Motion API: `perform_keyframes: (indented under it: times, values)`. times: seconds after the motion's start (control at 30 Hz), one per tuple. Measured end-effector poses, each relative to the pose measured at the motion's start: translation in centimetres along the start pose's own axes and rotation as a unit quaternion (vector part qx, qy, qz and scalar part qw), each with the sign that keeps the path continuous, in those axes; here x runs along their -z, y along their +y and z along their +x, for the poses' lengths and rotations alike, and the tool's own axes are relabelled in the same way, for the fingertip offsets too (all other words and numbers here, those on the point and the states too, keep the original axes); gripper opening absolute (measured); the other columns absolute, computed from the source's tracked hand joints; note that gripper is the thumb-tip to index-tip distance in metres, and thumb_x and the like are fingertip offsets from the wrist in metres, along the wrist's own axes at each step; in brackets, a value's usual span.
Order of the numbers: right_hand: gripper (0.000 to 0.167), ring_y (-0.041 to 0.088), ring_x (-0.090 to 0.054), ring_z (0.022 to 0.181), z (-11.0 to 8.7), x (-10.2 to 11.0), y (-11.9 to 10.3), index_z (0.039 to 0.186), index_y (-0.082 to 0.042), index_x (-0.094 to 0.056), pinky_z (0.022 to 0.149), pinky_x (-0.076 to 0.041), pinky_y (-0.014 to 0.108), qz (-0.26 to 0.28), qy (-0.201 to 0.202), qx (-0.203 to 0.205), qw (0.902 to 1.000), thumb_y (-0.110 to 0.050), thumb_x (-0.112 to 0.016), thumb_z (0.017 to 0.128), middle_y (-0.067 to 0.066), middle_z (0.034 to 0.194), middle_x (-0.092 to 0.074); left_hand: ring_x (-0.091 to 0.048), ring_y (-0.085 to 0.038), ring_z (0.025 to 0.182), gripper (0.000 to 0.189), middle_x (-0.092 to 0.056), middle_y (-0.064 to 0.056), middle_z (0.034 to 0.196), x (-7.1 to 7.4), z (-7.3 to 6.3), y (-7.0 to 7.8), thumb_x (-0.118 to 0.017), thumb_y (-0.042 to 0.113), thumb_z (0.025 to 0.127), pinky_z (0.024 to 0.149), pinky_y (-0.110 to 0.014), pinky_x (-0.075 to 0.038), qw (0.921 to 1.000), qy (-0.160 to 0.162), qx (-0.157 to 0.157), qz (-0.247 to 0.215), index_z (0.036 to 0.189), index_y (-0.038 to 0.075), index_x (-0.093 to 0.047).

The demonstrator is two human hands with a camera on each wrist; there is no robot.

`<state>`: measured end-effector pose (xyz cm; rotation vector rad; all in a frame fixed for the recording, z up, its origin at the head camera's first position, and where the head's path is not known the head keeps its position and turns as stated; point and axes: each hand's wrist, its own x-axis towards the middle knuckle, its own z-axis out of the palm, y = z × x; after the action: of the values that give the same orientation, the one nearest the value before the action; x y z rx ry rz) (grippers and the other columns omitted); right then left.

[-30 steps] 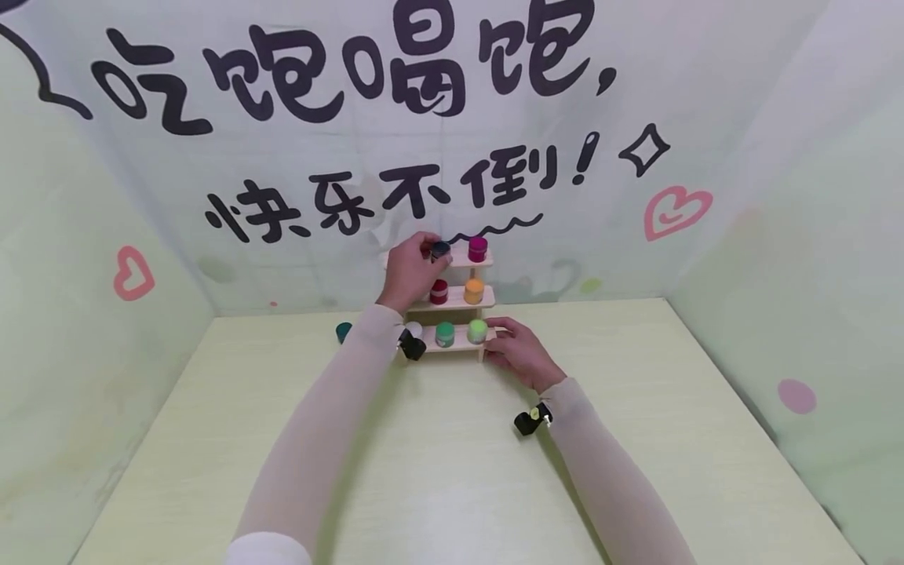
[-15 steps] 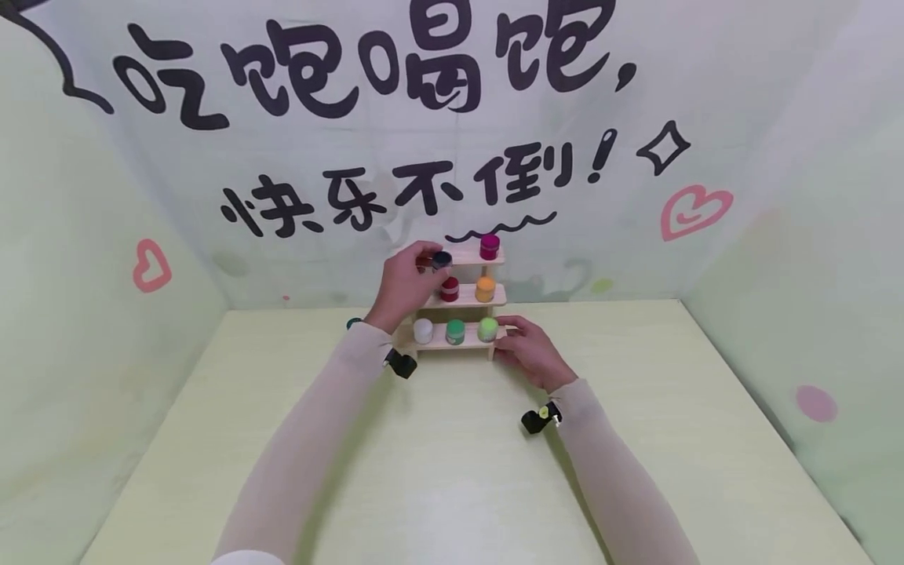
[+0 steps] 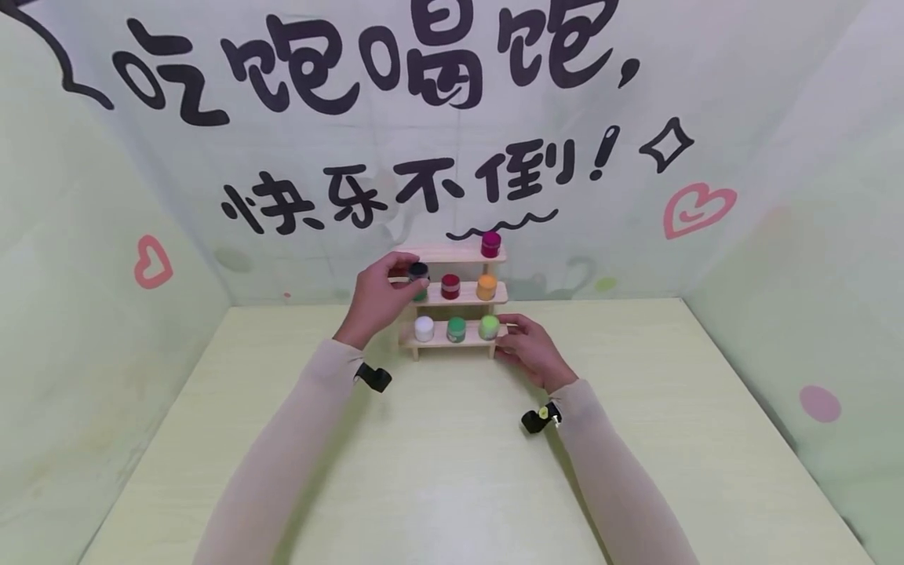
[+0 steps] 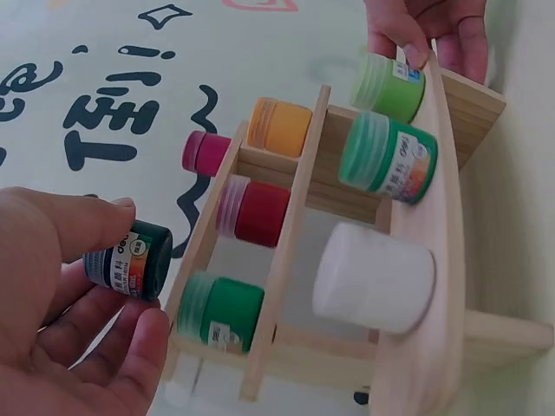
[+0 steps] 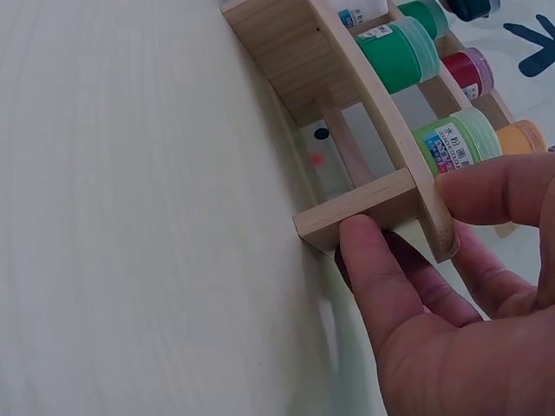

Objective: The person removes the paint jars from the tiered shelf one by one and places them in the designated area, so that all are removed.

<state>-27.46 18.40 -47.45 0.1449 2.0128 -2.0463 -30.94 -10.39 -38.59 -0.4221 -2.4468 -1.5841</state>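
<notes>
Before the lettered backdrop [image 3: 297,145], a pale table [image 3: 438,455] bears wooden shelves [image 3: 452,255].

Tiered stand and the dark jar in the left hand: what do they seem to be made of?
Tiered stand: pale wood, smooth, apparently unpainted; fine grain lines show on its end legs. Dark jar: probably plastic, smooth, with a slight sheen on its rounded body; glass can't be ruled out.

Pale back wall [image 3: 297,271], black lettering [image 3: 429,192], pink hearts [image 3: 694,214]; light tabletop [image 3: 438,471].

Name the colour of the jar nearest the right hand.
Light green; right wrist view shows the jar best.
</notes>
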Motion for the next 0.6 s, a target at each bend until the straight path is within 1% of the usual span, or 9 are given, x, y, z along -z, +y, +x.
perform_keyframes:
  times: [0.23,0.4,0.6]
  values:
    - [0.051,0.027,-0.069,0.116,-0.1,-0.3,0.2,0.149,-0.011,-0.054,0.101,-0.061,0.039,0.006,0.018,-0.009,0.9998,-0.003,-0.059,0.098,0.016,0.137,-0.062,-0.068,-0.023,0.117,0.048,-0.071,-0.008,0.126,1.2,-1.4,-1.9,-0.083,0.023,0.094,0.099,-0.037,-0.062,0.9998,0.005,0.017,0.003,0.137,0.009,-0.066]
    - [0.051,0.028,-0.07,0.115,0.1,-0.3,0.2,0.149,-0.011,-0.054,0.097,-0.062,0.035,0.01,0.021,-0.013,0.9997,-0.004,-0.06,0.099,0.014,0.133,-0.063,-0.068,-0.025,0.119,0.048,-0.072,-0.009,0.126,2.1,-2.5,-3.0,-0.083,0.024,0.094,0.099,-0.036,-0.061,0.9997,0.011,0.023,-0.002,0.136,0.008,-0.066]
    - [0.051,0.025,-0.069,0.113,0.1,-0.3,0.4,0.149,-0.012,-0.054,0.103,-0.06,0.04,0.011,0.023,-0.011,0.9996,-0.004,-0.06,0.099,0.015,0.136,-0.062,-0.068,-0.025,0.12,0.049,-0.072,-0.009,0.127,3.2,-3.4,-4.5,-0.083,0.026,0.094,0.099,-0.033,-0.061,0.9994,0.015,0.032,0.005,0.136,0.007,-0.066]
